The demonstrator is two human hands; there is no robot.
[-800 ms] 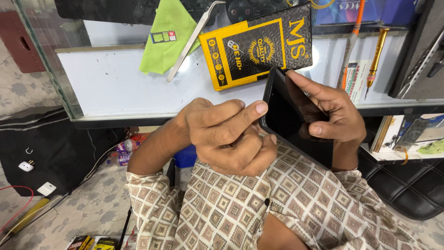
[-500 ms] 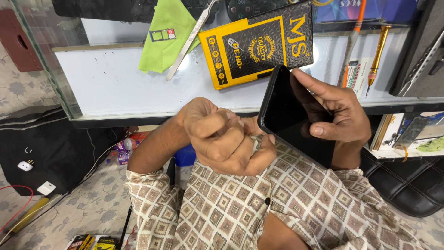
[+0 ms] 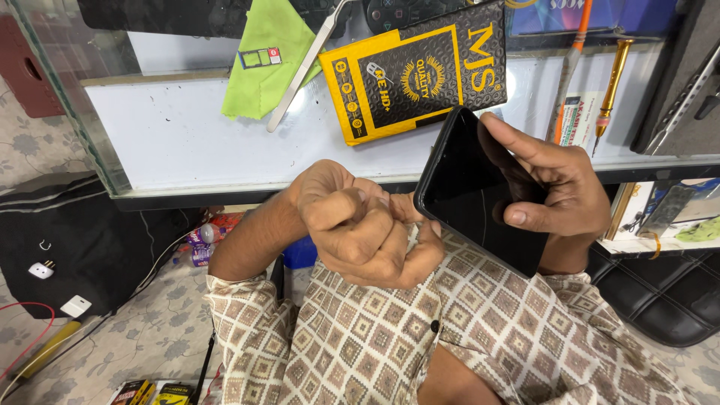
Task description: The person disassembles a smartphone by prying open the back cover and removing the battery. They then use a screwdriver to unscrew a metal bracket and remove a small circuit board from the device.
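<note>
A person seen from above wears a short-sleeved shirt (image 3: pixel 465 337) in beige and cream, covered with a repeating pattern of small brown diamonds set inside pale squares. The sleeve (image 3: pixel 247 315) on the left arm ends above the elbow with a folded hem. A small dark button (image 3: pixel 433 326) sits on the shirt front. Both forearms are bare. The 2 hands, left hand (image 3: pixel 360 225) and right hand (image 3: pixel 559 187), are bare too, with no rings, watch or gloves, and short, plain fingernails.
</note>
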